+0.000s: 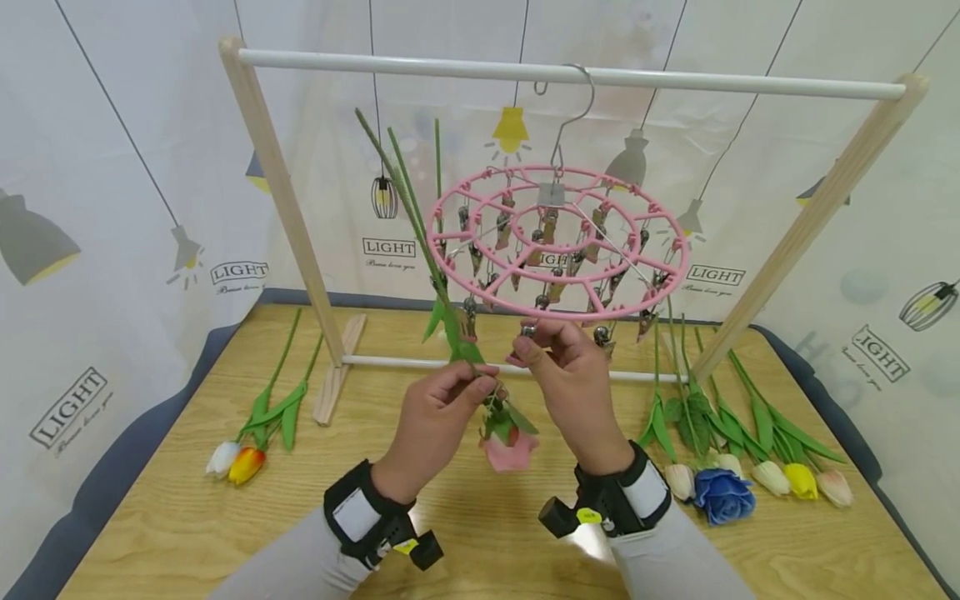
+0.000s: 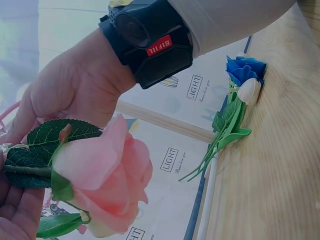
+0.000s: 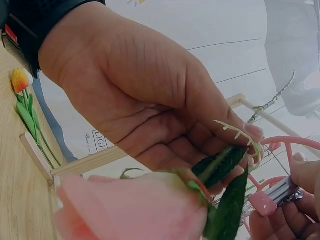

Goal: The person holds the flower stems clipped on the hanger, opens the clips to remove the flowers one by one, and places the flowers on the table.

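My left hand pinches the stem of a pink rose between thumb and fingers. The rose hangs head down below that hand, its stem running up past the left side of a round pink clip hanger. Just right of it, under the hanger's front rim, my right hand pinches a metal clip with pink tips. In the left wrist view the rose's petals and dark green leaf fill the foreground. Several green stems stand up beside the hanger's left rim.
The hanger hooks over a white rail on a wooden-legged rack. Left on the table lie a white tulip and an orange-yellow tulip. To the right lie a blue rose, a yellow tulip and several pale tulips. A printed curtain hangs behind.
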Demonstrator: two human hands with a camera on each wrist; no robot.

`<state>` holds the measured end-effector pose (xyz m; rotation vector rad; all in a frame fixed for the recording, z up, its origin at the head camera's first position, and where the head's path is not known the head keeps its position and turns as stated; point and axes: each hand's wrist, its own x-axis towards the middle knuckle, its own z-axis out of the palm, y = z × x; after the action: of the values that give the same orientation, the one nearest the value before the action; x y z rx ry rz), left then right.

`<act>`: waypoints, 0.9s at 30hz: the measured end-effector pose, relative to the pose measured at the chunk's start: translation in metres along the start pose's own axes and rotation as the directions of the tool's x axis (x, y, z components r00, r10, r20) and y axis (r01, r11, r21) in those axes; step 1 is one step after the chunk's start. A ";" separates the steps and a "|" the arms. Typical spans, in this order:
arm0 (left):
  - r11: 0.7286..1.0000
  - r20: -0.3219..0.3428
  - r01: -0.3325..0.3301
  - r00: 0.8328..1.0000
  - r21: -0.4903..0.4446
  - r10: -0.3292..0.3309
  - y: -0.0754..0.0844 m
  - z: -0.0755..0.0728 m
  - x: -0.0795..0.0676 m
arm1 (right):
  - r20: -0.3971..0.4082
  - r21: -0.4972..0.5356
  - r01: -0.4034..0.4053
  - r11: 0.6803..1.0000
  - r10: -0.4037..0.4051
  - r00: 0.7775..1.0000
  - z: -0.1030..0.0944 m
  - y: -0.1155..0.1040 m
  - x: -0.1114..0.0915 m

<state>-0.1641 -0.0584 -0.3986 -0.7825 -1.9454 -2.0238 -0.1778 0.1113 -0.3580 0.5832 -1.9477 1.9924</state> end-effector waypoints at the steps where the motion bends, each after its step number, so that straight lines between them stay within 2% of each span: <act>1: 1.000 -0.004 0.003 1.000 -0.002 -0.003 0.000 -0.001 0.000 | 0.003 0.000 -0.001 1.000 0.001 1.000 0.000 0.000 0.000; 4: 1.000 -0.023 0.018 1.000 -0.012 -0.018 0.002 -0.003 0.000 | 0.008 0.003 -0.005 1.000 0.005 1.000 -0.001 0.000 0.000; 8: 0.999 -0.061 0.040 0.997 0.024 -0.038 0.005 -0.010 0.001 | 0.011 -0.002 -0.014 1.000 0.014 1.000 -0.002 0.002 0.000; 12: 0.997 -0.113 0.026 0.994 0.076 -0.017 0.009 -0.023 0.002 | 0.002 -0.027 -0.026 0.999 0.026 1.000 -0.001 0.005 0.000; 16: 0.993 -0.175 -0.001 0.984 0.116 0.021 0.009 -0.043 0.001 | -0.010 -0.056 -0.026 0.998 0.025 1.000 -0.001 0.006 0.000; 21: 0.989 -0.260 -0.018 0.964 0.144 0.056 0.007 -0.074 -0.001 | -0.005 -0.057 -0.021 0.998 0.021 1.000 -0.001 0.005 -0.001; 27: 0.982 -0.383 0.026 0.922 0.186 0.048 0.008 -0.112 -0.009 | 0.008 -0.075 -0.013 0.997 0.014 1.000 -0.002 0.006 0.001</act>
<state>-0.1768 -0.1699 -0.3937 -0.3169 -1.8547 -1.7855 -0.1813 0.1128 -0.3629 0.5616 -2.0264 1.9185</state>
